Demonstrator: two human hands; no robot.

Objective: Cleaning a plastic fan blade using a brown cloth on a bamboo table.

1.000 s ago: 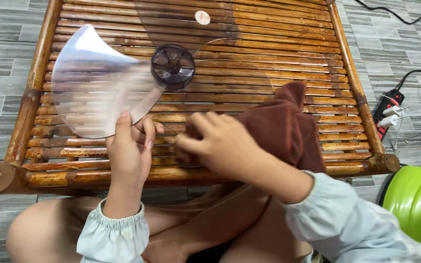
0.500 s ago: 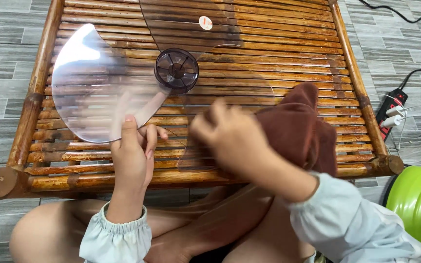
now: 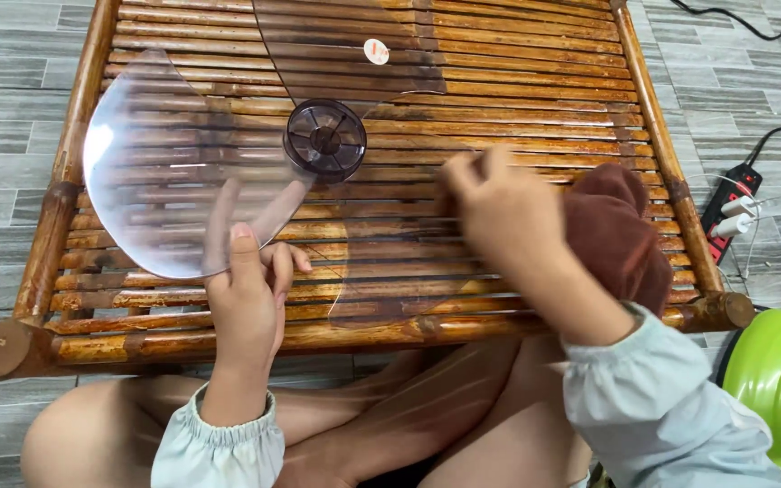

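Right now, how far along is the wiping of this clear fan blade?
Done: the fan blade is off its fan, lying on the bamboo table. In hand: the left hand pins one blade's edge; the right hand works the brown cloth at the nearest blade. Left: I cannot tell which blades are wiped; the far one is untouched.

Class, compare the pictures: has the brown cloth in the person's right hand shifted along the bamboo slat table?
Yes. The brown cloth has moved right, toward the bamboo slat table's right rail.

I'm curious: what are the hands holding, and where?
Left hand pinches the clear fan blade at its near edge; right hand grips the brown cloth.
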